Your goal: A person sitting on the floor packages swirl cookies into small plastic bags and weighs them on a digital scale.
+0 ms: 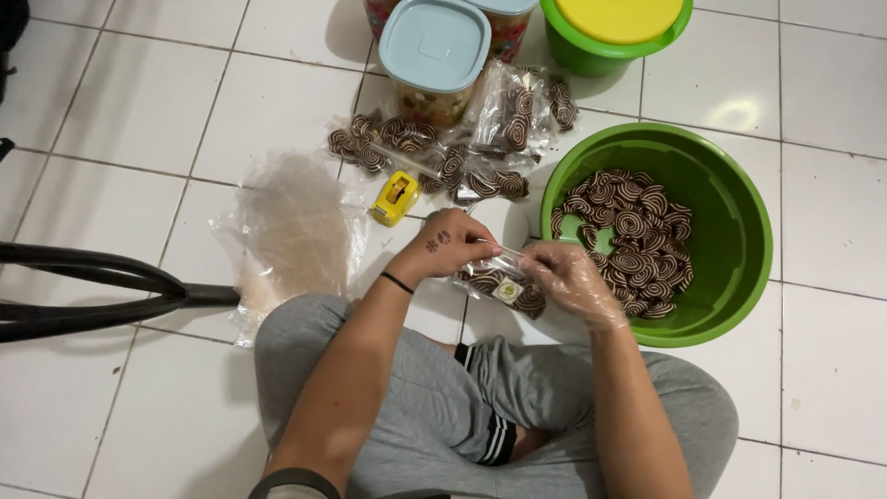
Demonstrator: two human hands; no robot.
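- The clear cookie packet (504, 282) sits between both hands, above the person's lap, just left of the green basin (730, 231).
- The left hand (448, 245) pinches its upper edge; the gloved right hand (573, 277) grips its right end.
- One packet held, one basin of swirl cookies (633, 236), one yellow tape dispenser (394, 199), several filled packets (453, 152) on the floor.
- The held packet's long axis runs left-right, tilting down toward the right.
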